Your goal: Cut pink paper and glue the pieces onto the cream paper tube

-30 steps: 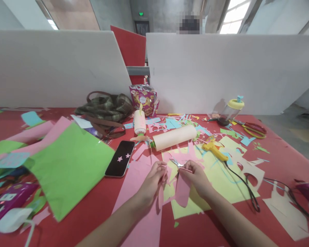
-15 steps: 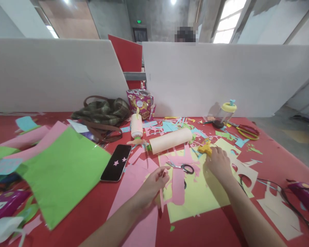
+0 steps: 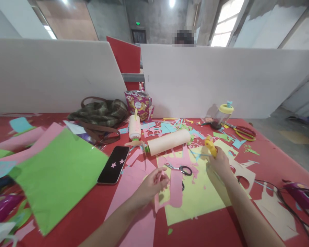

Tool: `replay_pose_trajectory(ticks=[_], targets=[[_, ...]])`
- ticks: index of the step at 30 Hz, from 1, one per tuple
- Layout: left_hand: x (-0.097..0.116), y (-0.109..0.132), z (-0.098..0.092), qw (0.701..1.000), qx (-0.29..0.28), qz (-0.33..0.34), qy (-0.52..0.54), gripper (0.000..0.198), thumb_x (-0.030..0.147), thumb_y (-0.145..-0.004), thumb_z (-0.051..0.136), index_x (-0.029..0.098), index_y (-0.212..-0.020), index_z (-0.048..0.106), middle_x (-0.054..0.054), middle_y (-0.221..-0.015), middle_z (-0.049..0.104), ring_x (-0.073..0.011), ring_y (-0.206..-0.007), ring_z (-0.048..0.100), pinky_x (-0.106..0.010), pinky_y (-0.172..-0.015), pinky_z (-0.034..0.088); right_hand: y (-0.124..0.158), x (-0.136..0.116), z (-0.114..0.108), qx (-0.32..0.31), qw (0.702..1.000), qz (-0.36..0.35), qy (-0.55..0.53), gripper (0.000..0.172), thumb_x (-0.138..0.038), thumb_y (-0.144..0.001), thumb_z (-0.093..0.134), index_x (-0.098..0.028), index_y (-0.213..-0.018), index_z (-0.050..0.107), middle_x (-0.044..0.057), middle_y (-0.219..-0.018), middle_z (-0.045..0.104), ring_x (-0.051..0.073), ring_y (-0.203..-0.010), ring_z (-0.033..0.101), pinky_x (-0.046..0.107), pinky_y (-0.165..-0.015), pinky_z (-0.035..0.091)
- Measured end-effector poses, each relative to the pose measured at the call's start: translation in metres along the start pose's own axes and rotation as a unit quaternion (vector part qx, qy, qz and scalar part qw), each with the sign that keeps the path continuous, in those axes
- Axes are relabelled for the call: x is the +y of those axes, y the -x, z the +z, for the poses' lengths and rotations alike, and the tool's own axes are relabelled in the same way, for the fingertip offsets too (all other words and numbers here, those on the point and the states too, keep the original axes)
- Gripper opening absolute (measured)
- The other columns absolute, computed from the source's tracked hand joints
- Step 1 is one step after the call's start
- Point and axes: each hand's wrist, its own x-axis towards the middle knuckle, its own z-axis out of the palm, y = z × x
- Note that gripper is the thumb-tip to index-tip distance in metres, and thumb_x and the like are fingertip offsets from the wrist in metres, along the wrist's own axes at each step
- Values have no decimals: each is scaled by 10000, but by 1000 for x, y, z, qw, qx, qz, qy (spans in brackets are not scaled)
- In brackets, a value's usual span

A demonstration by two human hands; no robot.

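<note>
My right hand (image 3: 220,164) is closed around a yellow glue gun (image 3: 211,145) and holds it raised above the yellow paper sheet (image 3: 195,202). My left hand (image 3: 151,185) pinches a small strip of pink paper (image 3: 160,178) between thumb and fingers. A larger pink cut-out (image 3: 175,188) lies on the yellow sheet just right of that hand. Small scissors (image 3: 180,168) with black handles rest on the paper between my hands.
A black phone (image 3: 113,164) lies left of my hands beside a big green sheet (image 3: 56,175). A cream roll (image 3: 168,141), a small bottle (image 3: 134,127), a plaid bag (image 3: 100,113), a snack packet (image 3: 139,103), red scissors (image 3: 243,132) and a black cable (image 3: 280,192) lie about. White partitions (image 3: 208,82) stand behind.
My right hand left the pink paper and scissors, reached right to the glue gun, and has lifted it. The scissors now lie on the table. My left hand keeps its pink strip.
</note>
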Motion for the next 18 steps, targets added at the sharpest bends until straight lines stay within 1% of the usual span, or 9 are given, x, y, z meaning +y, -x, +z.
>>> replay_pose_trajectory(ticks=[2,4,6,7,10,11,12,15,18], targets=[[0,1,0,1000,-5,-11,-10,390,318,-711,569,200,-1063,447,-44,-914,510,-121,-753,518,-256,-682,400,0,-1,-4,10,999,25,-43,388,-187,-641,414,-124,-1021,461,102,-823,569,234,-716,524,324,-592,399],[-1,3,1,1000,1,-13,-18,348,346,-734,531,213,-1044,446,-51,-956,511,-128,-787,518,-258,-680,405,2,-2,-5,10,995,41,-87,277,-222,-635,428,-147,-892,497,49,-683,548,195,-589,505,292,-508,384],[-3,4,1,998,23,18,-55,308,377,-767,469,218,-1030,450,-57,-983,513,-147,-838,514,-278,-709,408,4,-1,-4,5,990,46,-134,180,-240,-638,426,-154,-783,491,18,-611,513,163,-526,482,268,-466,372],[-4,4,0,993,34,47,-104,305,374,-768,464,208,-1024,461,-66,-991,519,-164,-871,509,-302,-755,398,6,-1,-3,2,986,46,-158,153,-245,-643,421,-157,-754,479,11,-600,502,152,-513,476,259,-458,372],[-7,4,-6,954,72,123,-265,359,343,-739,503,185,-1059,474,-105,-1096,494,-236,-1042,428,-382,-905,304,11,0,-3,-9,977,34,-212,123,-248,-643,431,-161,-723,466,2,-607,491,138,-516,469,251,-463,376],[-9,3,-9,942,71,139,-298,372,327,-737,504,185,-1079,469,-112,-1133,475,-248,-1074,401,-394,-924,287,13,0,-4,-13,974,28,-223,118,-245,-633,447,-163,-715,468,0,-610,489,139,-525,467,253,-471,376],[-10,3,-12,930,68,152,-328,384,313,-736,502,185,-1096,464,-116,-1162,455,-255,-1096,380,-402,-934,279,15,0,-5,-17,973,22,-230,119,-241,-621,467,-165,-712,473,-2,-612,488,142,-533,465,257,-478,375],[-13,1,-17,890,28,174,-421,410,281,-742,490,166,-1134,443,-130,-1184,436,-255,-1105,366,-403,-934,293,22,-6,-12,-44,964,-3,-264,159,-215,-602,517,-175,-754,492,-7,-623,491,153,-561,463,269,-503,375],[-13,-1,-16,832,7,183,-524,565,335,-686,569,136,-1183,388,-155,-1223,402,-299,-1133,321,-480,-949,234,34,-20,-17,-100,940,-35,-325,126,-198,-640,529,-197,-762,501,-5,-646,497,155,-591,465,272,-531,386]])
